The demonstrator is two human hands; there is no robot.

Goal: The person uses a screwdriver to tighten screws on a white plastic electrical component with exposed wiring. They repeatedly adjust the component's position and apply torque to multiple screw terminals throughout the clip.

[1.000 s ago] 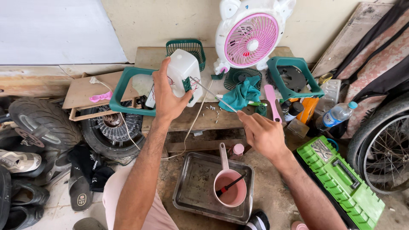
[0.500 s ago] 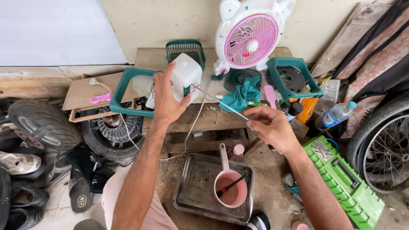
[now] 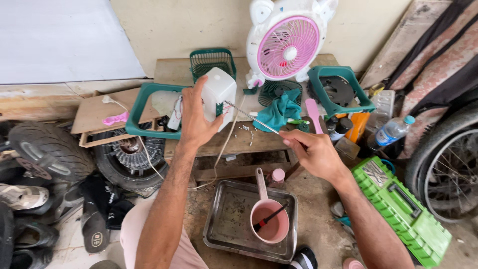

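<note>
Two hands up over the wooden bench (image 3: 234, 142). L hand (image 3: 196, 119) wraps the white plastic housing (image 3: 219, 94), fingers closed round its left side, holding it upright just above the bench top, beside the green fan frame (image 3: 144, 112). R hand (image 3: 313, 154) pinches a thin metal rod (image 3: 251, 117), prob. a screwdriver shaft, fingers closed on its near end; tip reaches the housing's lower right edge, can't tell if touching. Few small screws (image 3: 247, 130) loose on the bench under the rod. Teal rag (image 3: 279, 112) lies just right of them, w/ pink-and-white fan (image 3: 289, 45) standing behind it. Below, on the ground betw. my arms: metal tray (image 3: 224, 221) w/ pink cup (image 3: 271, 224) in it, dark-handled tool inside the cup. Green toolbox (image 3: 403, 209) to the R, near my forearm. Tyres (image 3: 45, 149) well off to the L.
</note>
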